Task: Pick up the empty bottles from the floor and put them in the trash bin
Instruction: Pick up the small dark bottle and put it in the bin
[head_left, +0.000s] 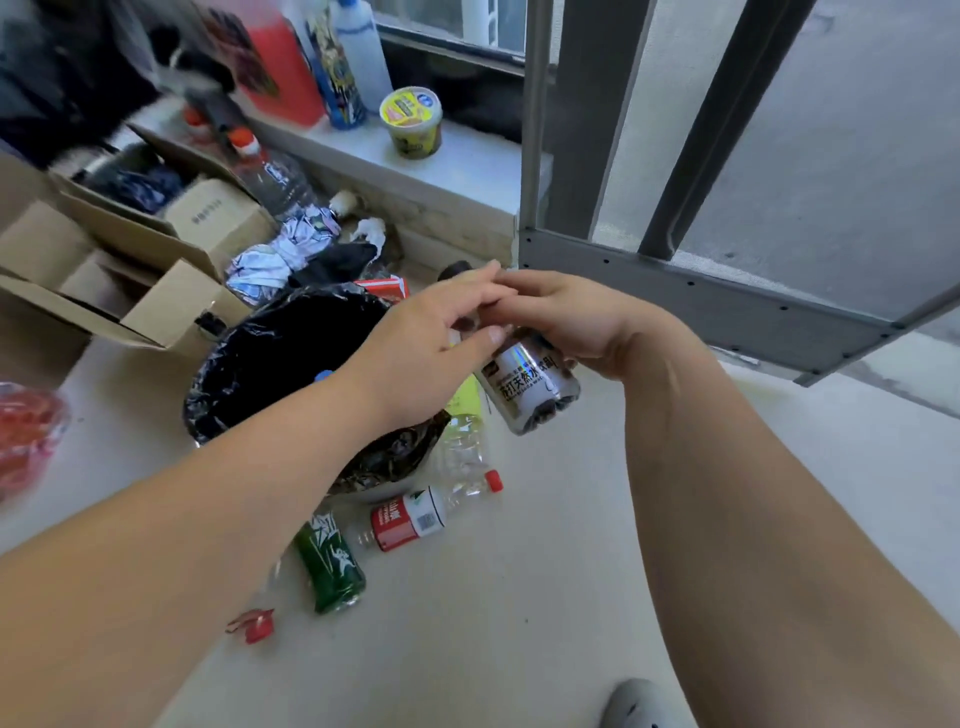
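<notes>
Both hands meet mid-frame: the right hand (566, 322) clasps a clear plastic bottle with a silver-and-black label (530, 384), the left hand (431, 338) closing its fingers on the neck, just right of the round bin lined with a black bag (244, 379). Judging by this, one bottle is nearly binned. Below it on the pale floor (519, 597) lie a green-labelled bottle (330, 564), a red-labelled bottle (415, 517) and a crumpled clear one (465, 447).

The pale floor (519, 597) carries a bag-lined bin (270, 364), open cardboard boxes (130, 249), a green bottle (330, 566), a red-labelled bottle (415, 517), a clear bottle (465, 447) (all three lying down) and a red cap (254, 626).
</notes>
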